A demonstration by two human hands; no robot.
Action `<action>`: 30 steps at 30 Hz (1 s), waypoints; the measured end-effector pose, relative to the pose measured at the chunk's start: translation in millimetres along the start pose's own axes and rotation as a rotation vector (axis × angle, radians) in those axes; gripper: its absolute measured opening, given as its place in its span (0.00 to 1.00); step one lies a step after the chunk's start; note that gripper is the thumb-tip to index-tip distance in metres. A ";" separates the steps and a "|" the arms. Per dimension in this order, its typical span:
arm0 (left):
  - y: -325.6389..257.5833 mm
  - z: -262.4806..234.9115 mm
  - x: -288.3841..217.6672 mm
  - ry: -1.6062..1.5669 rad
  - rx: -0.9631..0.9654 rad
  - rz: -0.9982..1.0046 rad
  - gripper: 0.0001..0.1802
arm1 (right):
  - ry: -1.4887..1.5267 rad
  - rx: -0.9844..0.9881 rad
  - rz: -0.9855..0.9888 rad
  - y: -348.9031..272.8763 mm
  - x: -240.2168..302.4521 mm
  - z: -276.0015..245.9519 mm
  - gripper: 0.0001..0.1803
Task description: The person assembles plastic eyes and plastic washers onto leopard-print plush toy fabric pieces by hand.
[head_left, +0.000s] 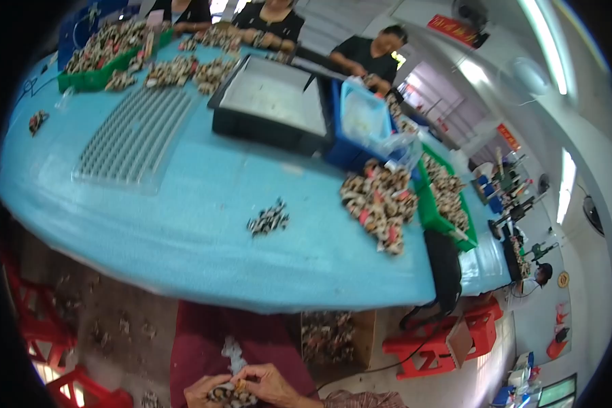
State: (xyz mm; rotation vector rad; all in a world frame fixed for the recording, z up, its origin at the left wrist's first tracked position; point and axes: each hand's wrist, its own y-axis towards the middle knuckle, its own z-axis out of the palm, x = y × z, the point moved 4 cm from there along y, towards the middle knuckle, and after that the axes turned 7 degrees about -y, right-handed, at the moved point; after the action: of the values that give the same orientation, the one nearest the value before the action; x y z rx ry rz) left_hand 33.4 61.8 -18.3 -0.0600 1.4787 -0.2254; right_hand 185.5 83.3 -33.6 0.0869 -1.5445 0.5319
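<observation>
In both hands (pixel 268 383), a rounded, mottled piece (pixel 228 394).

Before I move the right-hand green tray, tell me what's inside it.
The green tray holds a heap of small brown, cream and dark pieces. The heap hides most of the tray's floor and whatever lies beneath the top layer.

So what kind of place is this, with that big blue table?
It's probably a factory or workshop where people work by hand. The big blue table holds a heap of small patterned pieces and a green bin full of more, and other people are busy along its far side.
</observation>
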 end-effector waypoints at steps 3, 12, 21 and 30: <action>13.3 5.3 5.6 -0.092 -0.010 0.203 0.10 | -0.125 -0.133 0.070 -2.0 13.7 -7.3 0.14; 30.0 -6.2 12.2 -0.079 -0.059 -0.339 0.06 | -0.384 0.139 -0.033 20.3 -4.9 -11.1 0.13; 30.6 -11.5 70.9 -0.295 -0.125 -0.322 0.05 | -0.437 0.120 -0.081 38.5 -6.6 3.6 0.15; 29.3 -36.7 146.4 0.152 -0.018 -0.010 0.16 | -0.392 0.050 -0.219 35.5 -10.3 12.3 0.12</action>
State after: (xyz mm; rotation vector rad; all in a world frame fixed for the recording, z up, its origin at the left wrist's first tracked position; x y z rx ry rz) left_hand 11.4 66.7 -170.4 -0.0660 1.6317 -0.2289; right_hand 161.4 107.2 -52.7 0.4137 -1.8741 0.3929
